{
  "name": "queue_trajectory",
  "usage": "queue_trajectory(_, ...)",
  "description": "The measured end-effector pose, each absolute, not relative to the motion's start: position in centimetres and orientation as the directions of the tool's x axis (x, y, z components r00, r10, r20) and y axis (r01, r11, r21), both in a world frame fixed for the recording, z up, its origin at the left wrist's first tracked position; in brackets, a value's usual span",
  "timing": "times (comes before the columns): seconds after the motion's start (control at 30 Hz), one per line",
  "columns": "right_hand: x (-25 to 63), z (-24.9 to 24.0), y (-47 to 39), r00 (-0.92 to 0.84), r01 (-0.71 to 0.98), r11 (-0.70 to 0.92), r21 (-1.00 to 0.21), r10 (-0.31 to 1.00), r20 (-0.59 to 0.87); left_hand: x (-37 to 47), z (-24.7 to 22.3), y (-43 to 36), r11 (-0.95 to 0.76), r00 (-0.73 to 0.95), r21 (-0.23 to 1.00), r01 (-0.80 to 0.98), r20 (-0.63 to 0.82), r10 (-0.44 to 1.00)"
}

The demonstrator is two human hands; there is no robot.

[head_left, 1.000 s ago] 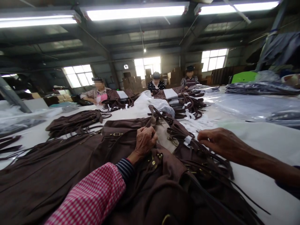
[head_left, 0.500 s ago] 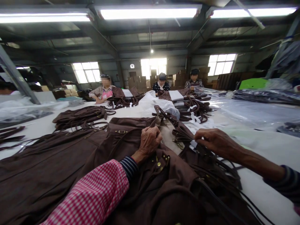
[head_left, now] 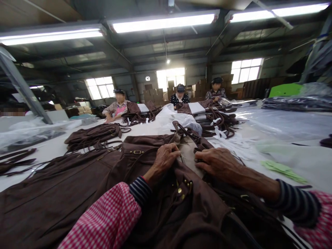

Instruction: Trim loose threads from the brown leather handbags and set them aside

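Note:
A dark brown bag [head_left: 201, 204] with brass studs lies in front of me, its mouth parted so that the beige lining [head_left: 187, 155] shows. At the left rim of that mouth, my left hand [head_left: 165, 159] is closed, pinching the bag's edge. My right hand [head_left: 220, 163] is closed at the other side of the opening. A brown strap [head_left: 196, 150] pokes out from its bent fingers, over the lining. Beside my left hand sits a flap with a brass buckle [head_left: 137, 151]. What lies inside the bag is hidden.
More brown bags [head_left: 93, 135] lie on the white table [head_left: 135, 130] at the left. Stacked bags with white wraps [head_left: 196, 108] stand farther back, near clear plastic [head_left: 169, 116]. Light green sheets [head_left: 284, 170] lie at the right. Several people sit across the table.
My right hand has moved left, from the bundle of straps at the bag's right side to the opening beside the lining. My left hand keeps its grip on the rim. The view has tilted slightly.

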State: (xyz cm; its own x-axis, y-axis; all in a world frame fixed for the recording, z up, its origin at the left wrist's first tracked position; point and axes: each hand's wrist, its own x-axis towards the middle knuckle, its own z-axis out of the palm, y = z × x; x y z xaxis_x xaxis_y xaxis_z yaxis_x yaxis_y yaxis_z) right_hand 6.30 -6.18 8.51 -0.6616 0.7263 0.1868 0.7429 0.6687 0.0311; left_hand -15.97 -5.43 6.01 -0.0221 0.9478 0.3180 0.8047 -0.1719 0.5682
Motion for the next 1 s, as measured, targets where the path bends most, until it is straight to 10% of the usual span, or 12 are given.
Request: queue_trajectory(1.0,4.3,9.4,-5.1,-0.674,0.734,0.678,0.041,0.72,0.164,-15.4,6.3,-5.5,-0.126,-0.07,0.561,0.818,0.316,0.946)
